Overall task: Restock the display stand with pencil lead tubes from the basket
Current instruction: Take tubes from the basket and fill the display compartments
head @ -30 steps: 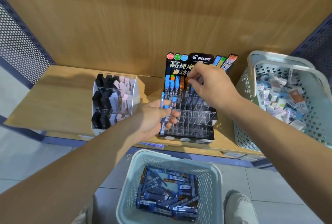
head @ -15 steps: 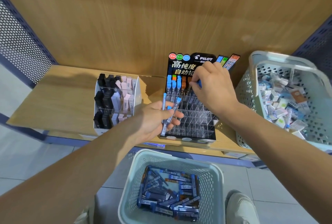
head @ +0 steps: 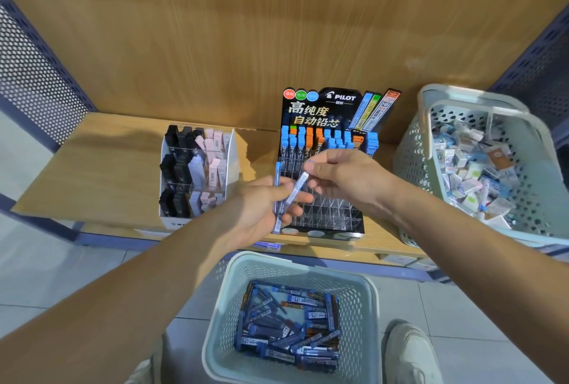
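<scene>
The black Pilot display stand [head: 317,112] stands on the wooden shelf, with blue and orange capped tubes in its back rows and bare clear compartments in front. My left hand [head: 261,208] grips two pencil lead tubes [head: 278,199] upright in front of the stand. My right hand [head: 348,177] pinches the blue top end of the slanted tube [head: 295,194], which my left hand still holds. Below, on the floor, the pale basket [head: 221,306] holds several more blue tubes [head: 289,328].
A white organiser [head: 229,149] with black, grey and pink erasers stands left of the stand. A second pale basket [head: 431,112] full of small packets sits at the right on the shelf [head: 101,149]. My shoe [head: 409,353] is beside the floor basket.
My right hand has left the stand's back rows and come down and left to the tubes in my left hand. The left hand has barely moved.
</scene>
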